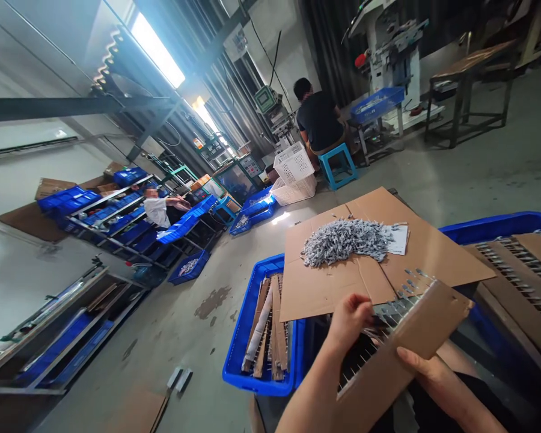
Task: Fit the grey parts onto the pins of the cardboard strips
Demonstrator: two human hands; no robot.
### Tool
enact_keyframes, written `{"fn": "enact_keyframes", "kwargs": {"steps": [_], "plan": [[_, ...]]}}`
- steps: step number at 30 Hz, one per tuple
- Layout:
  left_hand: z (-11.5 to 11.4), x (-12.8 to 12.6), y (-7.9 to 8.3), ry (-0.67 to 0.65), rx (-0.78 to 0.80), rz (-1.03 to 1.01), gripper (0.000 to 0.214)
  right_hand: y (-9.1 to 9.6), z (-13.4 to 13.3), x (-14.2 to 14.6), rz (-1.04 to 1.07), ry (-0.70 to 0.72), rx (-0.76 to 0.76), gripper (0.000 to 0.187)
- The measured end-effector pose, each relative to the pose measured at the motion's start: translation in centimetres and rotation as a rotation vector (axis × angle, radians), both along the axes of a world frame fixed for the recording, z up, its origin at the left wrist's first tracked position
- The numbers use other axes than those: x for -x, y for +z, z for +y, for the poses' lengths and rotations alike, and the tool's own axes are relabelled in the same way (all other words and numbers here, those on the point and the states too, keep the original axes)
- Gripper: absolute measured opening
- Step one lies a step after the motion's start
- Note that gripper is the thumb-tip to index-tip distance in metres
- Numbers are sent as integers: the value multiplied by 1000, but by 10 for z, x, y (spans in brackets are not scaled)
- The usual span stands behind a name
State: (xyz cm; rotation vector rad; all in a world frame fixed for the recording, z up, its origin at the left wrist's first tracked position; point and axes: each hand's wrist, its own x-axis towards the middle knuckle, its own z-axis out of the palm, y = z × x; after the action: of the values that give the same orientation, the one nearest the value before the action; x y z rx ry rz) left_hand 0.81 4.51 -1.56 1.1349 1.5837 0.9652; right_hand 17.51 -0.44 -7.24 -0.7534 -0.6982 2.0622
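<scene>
My right hand grips a long cardboard strip, thumb on its face, the other fingers mostly hidden beneath. A row of thin metal pins with flat grey tips sticks out along the strip's far edge. Over that edge, my left hand is closed, thumb and fingertips pinched together beside the pins; whatever lies between them is too small to make out. Just beyond is a cardboard sheet bearing a heap of small grey pieces and a white paper.
A blue bin left of the sheet holds pinned cardboard strips; another blue bin stands at right with similar strips. Farther off, a person sits on a blue stool near machines. Another person is by the racks.
</scene>
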Motion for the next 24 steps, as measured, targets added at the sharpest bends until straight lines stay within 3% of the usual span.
{"fn": "enact_keyframes", "kwargs": {"steps": [2, 6, 9, 14, 19, 24], "plan": [[26, 19, 12, 49, -120, 466, 13, -2, 0, -1, 4, -21, 38, 35], [78, 54, 32, 110, -167, 675, 6, -7, 0, -3, -12, -70, 40, 28], [99, 64, 30, 107, -151, 788, 8, -13, 1, -2, -26, -55, 0, 29], [97, 64, 18, 83, -106, 923, 14, -17, -1, 1, -18, 0, -33, 37], [90, 64, 19, 90, -89, 1004, 15, -14, -1, 1, -20, 13, -33, 35], [98, 64, 16, 90, -88, 1025, 11, -20, 1, 0, -50, 21, -67, 38]]}}
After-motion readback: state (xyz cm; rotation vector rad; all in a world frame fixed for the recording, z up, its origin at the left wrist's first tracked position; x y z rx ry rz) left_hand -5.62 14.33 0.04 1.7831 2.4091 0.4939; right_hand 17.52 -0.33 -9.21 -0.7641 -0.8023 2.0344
